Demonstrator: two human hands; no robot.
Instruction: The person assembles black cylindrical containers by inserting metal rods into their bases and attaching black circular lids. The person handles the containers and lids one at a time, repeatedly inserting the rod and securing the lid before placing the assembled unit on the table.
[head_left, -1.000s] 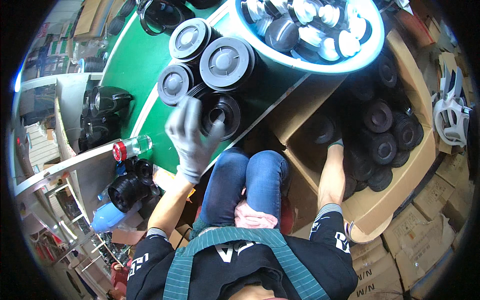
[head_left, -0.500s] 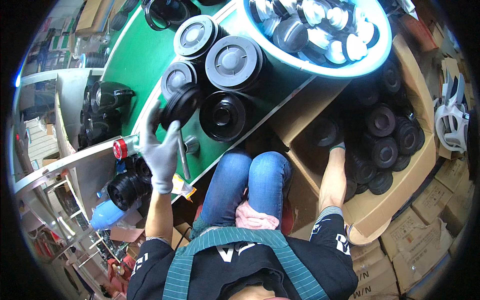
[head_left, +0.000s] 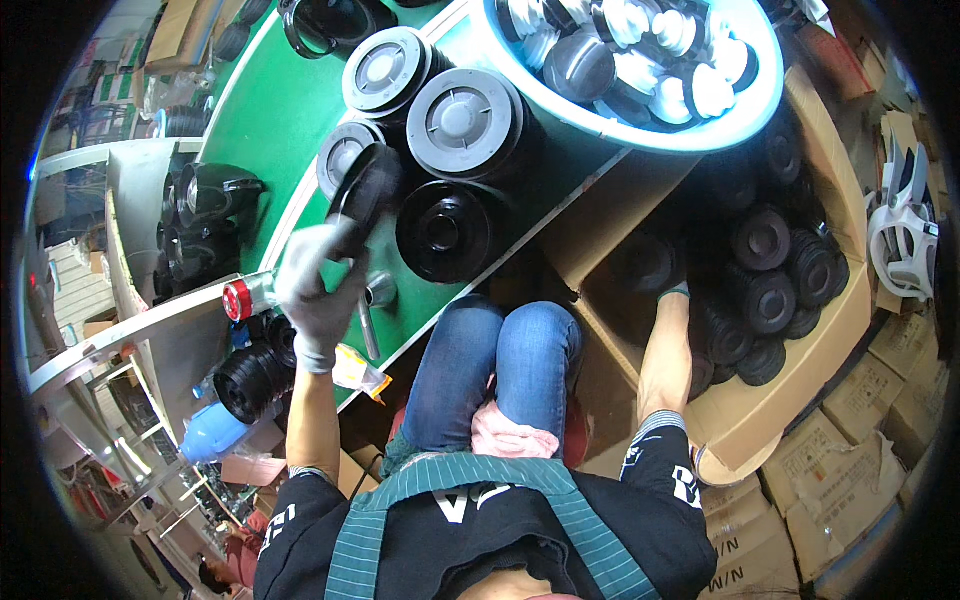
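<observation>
Left hand: the gray-gloved left hand [head_left: 318, 285] pinches a round black disc [head_left: 366, 198] at its low end.
Black disc: tipped up over the flat green table [head_left: 250, 125], near round gray lids [head_left: 465, 122].
Right hand: the gloved right hand [head_left: 675, 282] is inside a brown cardboard box [head_left: 745, 430]; too dark to tell its grip.
Hands: far apart.

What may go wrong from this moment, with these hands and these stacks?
The black piece in the left hand tilts close to the grey-topped stacks, so it might knock one. The right hand, hard to see inside the cardboard box, could disturb the piled discs. The light-blue basin seems to reach past the edge of the green table; a bump might spill its parts.
</observation>
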